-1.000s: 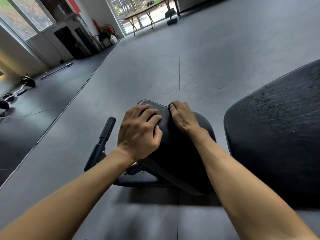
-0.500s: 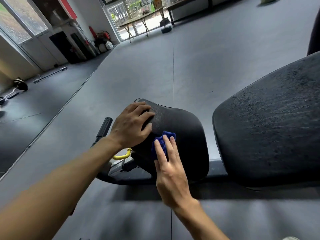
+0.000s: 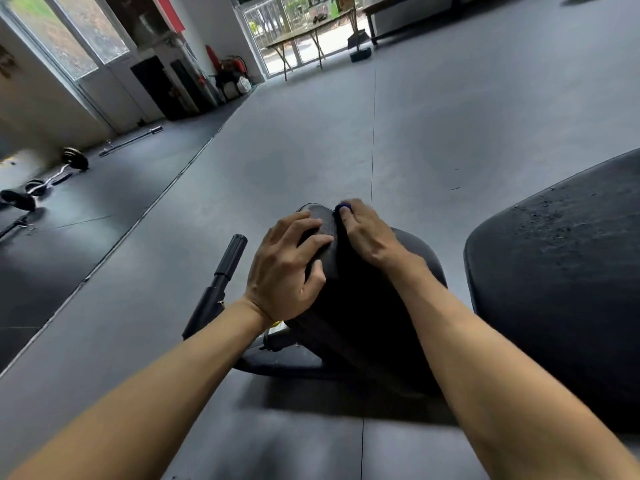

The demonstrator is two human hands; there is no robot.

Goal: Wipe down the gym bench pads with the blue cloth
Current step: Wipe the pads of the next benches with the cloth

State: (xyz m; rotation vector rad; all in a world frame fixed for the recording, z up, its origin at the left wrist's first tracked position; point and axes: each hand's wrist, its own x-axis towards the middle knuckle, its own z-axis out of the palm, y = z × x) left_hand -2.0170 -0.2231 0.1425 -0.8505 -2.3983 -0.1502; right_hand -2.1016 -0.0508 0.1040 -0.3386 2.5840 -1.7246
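Note:
A small black seat pad (image 3: 360, 299) of the gym bench tilts up in front of me. My left hand (image 3: 287, 268) grips its left edge, fingers curled over the top. My right hand (image 3: 367, 233) presses the blue cloth (image 3: 343, 206) against the pad's far top edge; only a small blue tip of the cloth shows past the fingers. A larger black back pad (image 3: 561, 282) with a dusty, speckled surface lies to the right.
A black foam-capped bar (image 3: 221, 282) of the bench frame sticks out on the left. Grey rubber floor (image 3: 311, 150) spreads all around. Barbells and weight plates (image 3: 65, 164) lie at the far left, and a folding table (image 3: 301, 39) stands by the far windows.
My right hand has carried the cloth from the pad's near lower face up to its far top edge. My left hand keeps its hold on the pad's left edge.

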